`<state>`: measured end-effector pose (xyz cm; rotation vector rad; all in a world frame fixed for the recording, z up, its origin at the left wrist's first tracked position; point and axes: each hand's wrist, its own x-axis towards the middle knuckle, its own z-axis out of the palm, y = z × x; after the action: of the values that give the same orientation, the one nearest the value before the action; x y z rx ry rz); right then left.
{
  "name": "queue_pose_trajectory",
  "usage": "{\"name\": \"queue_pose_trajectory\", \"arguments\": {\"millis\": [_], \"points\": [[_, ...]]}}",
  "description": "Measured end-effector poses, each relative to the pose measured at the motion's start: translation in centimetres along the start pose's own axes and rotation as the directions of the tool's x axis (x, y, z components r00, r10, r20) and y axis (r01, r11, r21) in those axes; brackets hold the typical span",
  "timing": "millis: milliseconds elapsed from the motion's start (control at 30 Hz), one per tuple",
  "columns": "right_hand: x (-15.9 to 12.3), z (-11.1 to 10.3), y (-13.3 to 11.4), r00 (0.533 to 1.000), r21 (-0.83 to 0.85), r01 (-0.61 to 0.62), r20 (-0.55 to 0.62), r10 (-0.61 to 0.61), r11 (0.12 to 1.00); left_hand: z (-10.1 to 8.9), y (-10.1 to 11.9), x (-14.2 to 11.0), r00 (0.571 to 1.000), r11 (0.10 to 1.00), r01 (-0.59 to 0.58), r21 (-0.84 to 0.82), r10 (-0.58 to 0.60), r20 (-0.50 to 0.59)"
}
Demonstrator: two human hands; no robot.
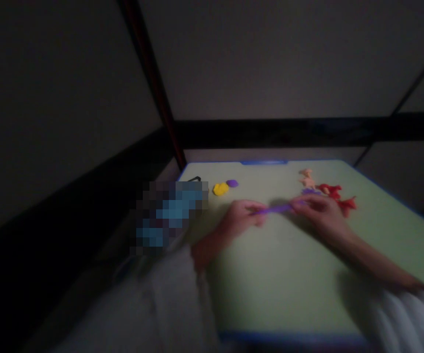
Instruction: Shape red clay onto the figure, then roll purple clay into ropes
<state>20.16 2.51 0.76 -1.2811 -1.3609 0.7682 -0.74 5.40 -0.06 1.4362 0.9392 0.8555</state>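
Note:
A thin purple strip of modelling clay (278, 209) is stretched level above the table, one end in each hand. My left hand (243, 214) pinches its left end between thumb and fingers. At the other end, the fingertips of my right hand (318, 211) are closed on the strip. Just behind the right hand are a peach-coloured clay figure (307, 182), a purple piece (310, 191) at its foot and red clay shapes (347, 205), partly covered by the hand. A yellow clay lump (221, 189) and a purple clay lump (232, 183) lie beyond the left hand.
The pale table (278, 284) has a blue rim, with a blue handle-like piece (264, 162) at its far edge. A blurred-out blue and dark object (175, 211) is at the left side. Behind stands a wall with a dark band (278, 133).

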Motion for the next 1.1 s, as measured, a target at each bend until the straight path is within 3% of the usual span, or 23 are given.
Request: {"name": "queue_pose_trajectory", "arguments": {"millis": [133, 300, 367, 433, 500, 567, 700, 867, 1000, 1100], "points": [[0.2, -0.2, 0.6, 0.997, -0.189, 0.030, 0.070, -0.017, 0.981, -0.3, 0.0, 0.3, 0.988, 0.972, -0.075, 0.223, 0.103, -0.115], [0.1, -0.2, 1.3, 0.981, -0.336, 0.154, 0.161, -0.104, 0.929, -0.2, -1.0, 0.0, 0.964, 0.886, -0.172, 0.430, 0.241, -0.112], [-0.2, -0.1, 1.2, 0.958, -0.403, 0.263, 0.218, -0.187, 0.876, 0.4, -0.9, -0.5, 0.946, 0.795, -0.242, 0.557, 0.321, -0.046], [-0.6, 0.3, 1.0, 0.906, -0.496, 0.410, 0.322, -0.276, 0.766, 1.3, -0.5, -1.2, 0.932, 0.659, -0.316, 0.683, 0.351, 0.092], [-1.1, 0.9, 1.0, 0.843, -0.570, 0.527, 0.443, -0.304, 0.631, 2.2, -0.1, -1.8, 0.927, 0.546, -0.358, 0.757, 0.307, 0.217], [-1.7, 1.4, 1.1, 0.797, -0.611, 0.592, 0.541, -0.268, 0.525, 2.8, 0.1, -2.2, 0.929, 0.479, -0.365, 0.799, 0.250, 0.274], [-3.0, 1.8, 1.0, 0.759, -0.641, 0.635, 0.622, -0.194, 0.432, 3.2, 0.4, -3.3, 0.932, 0.444, -0.363, 0.819, 0.192, 0.308], [-4.4, 1.4, 0.7, 0.721, -0.629, 0.689, 0.648, -0.245, 0.361, 3.8, 1.1, -5.0, 0.948, 0.464, -0.315, 0.828, 0.117, 0.296], [-4.2, 1.3, 1.5, 0.713, -0.632, 0.699, 0.651, -0.260, 0.333, 3.3, 1.4, -4.3, 0.941, 0.453, -0.334, 0.827, 0.105, 0.322], [-3.5, 1.3, 1.9, 0.721, -0.637, 0.688, 0.653, -0.231, 0.349, 2.0, 0.7, -3.2, 0.923, 0.434, -0.385, 0.814, 0.160, 0.351]]}}
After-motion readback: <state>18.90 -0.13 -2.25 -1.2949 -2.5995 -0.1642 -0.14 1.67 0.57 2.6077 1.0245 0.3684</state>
